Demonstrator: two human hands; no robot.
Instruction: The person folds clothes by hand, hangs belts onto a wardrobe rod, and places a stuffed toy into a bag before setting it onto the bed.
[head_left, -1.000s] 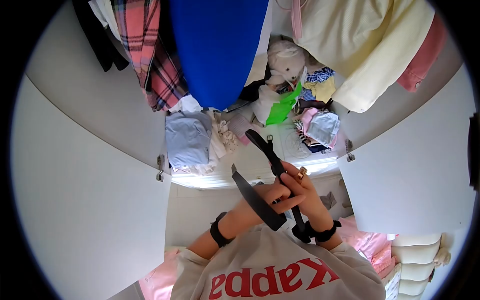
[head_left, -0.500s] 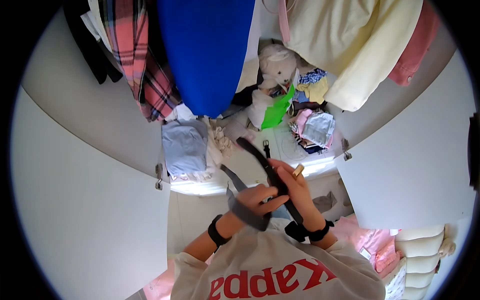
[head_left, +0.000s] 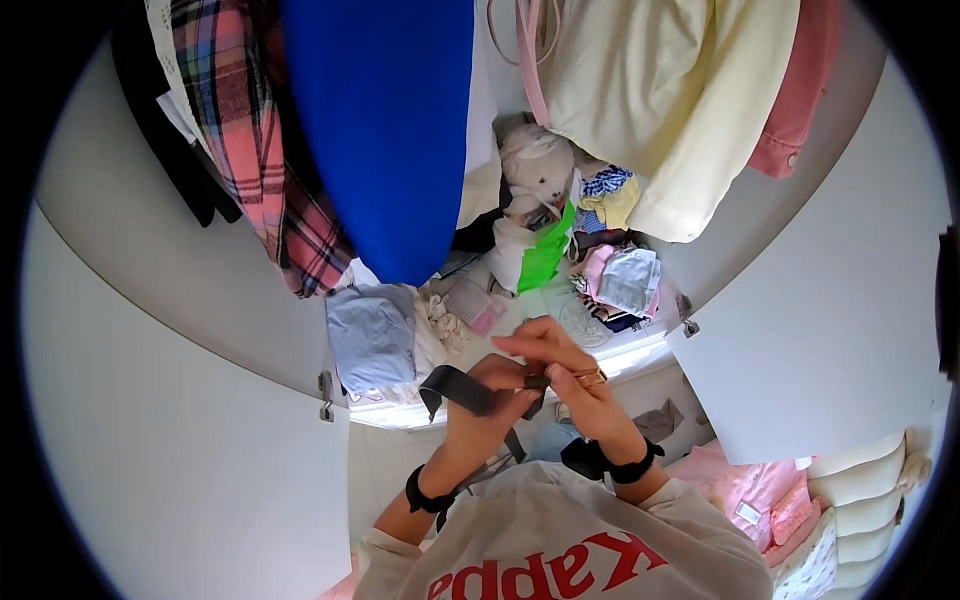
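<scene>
A black belt (head_left: 458, 388) is bunched between my two hands above the white shirt front. My left hand (head_left: 488, 400) is closed round it, and a wide flat loop sticks out to the left of the fingers. My right hand (head_left: 575, 385) meets it from the right, thumb and fingers pinched on the dark strap where the hands come together; part of that grip is hidden. A gold-coloured piece (head_left: 592, 377) shows at the right fingers. More dark strap (head_left: 515, 445) hangs below the hands.
Beyond the hands, an open cabinet holds folded blue-grey clothing (head_left: 371, 338), a green and white bag (head_left: 545, 255), a plush toy (head_left: 537, 165) and a clothing pile (head_left: 625, 283). Garments hang above, including a blue one (head_left: 380, 120). White doors (head_left: 180, 430) flank both sides.
The long strap ends that stood up from my hands are no longer raised; the belt is now gathered closer. My hands have come together, and the view has shifted so the cabinet contents sit lower.
</scene>
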